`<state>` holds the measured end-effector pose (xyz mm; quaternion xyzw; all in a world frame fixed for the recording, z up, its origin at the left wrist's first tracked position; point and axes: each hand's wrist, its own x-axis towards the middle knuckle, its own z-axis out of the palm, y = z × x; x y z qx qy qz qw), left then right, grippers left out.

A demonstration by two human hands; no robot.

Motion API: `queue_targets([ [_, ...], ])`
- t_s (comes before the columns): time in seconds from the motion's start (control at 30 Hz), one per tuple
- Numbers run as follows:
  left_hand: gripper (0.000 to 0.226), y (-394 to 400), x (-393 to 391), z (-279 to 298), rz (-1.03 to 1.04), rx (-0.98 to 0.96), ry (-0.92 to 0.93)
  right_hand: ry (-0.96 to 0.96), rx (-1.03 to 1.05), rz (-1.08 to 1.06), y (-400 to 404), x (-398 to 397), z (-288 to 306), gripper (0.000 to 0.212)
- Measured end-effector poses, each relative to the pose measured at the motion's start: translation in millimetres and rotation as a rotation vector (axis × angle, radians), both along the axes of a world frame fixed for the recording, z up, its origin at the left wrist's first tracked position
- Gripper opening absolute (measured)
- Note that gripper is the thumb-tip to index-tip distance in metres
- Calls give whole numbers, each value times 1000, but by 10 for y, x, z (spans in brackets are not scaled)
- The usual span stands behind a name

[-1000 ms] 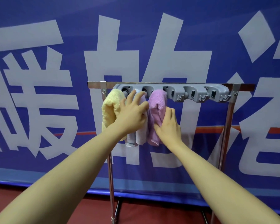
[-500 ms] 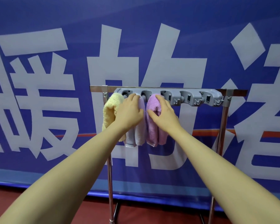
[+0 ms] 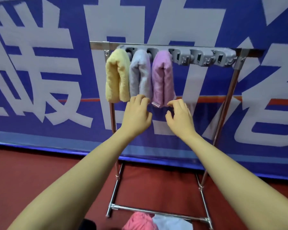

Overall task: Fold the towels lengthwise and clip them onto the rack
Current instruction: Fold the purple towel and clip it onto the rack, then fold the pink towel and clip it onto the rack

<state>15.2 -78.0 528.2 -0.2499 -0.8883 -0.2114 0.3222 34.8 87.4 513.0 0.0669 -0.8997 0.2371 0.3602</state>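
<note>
Against a blue banner [image 3: 40, 133], three folded terry towels, yellow [image 3: 117, 77], grey [image 3: 140, 73] and lilac [image 3: 162, 77], are seen clipped to a steel rack [image 3: 226, 103]; nothing is held by the left hand [image 3: 137, 113] or right hand [image 3: 179, 116], fingers loosely spread.

I note a chrome tubular metal rack [image 3: 229, 95] standing on a dark red floor [image 3: 40, 171], its base bar resting there. On its top rail sits a grey plastic clip strip [image 3: 203, 58]. Three folded towels hang from the strip side by side: a yellow fluffy towel [image 3: 117, 75] at left, a pale grey-lilac towel [image 3: 140, 73] in the middle, a pink-purple towel [image 3: 162, 77] at right. I see a pink cloth [image 3: 140, 221] and a light blue cloth [image 3: 171, 224] lying on the floor by the base.
</note>
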Motion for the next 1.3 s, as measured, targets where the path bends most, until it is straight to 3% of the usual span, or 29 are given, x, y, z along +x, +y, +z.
queue_targets([
  [0.23,34,44,113,-1048,26,-163,-323,-294,21,12,87,200,-955,25],
  [0.43,31,149,0,-1901,5,-185,-559,-507,-32,6,161,118,-1828,23],
  [1.07,33,198,-316,-5244,1,-488,-1176,-1208,94,121,222,-197,-5245,20],
  [1.17,37,126,-291,-5606,13,-509,-1289,-1288,93,206,123,-173,-5647,56],
  [1.23,40,86,-271,-5809,12,-534,-1348,-1372,212,273,58,-144,-5901,76],
  [1.3,41,58,-258,-5957,-9,-570,-1388,-1381,309,263,-59,-90,-6075,69],
])
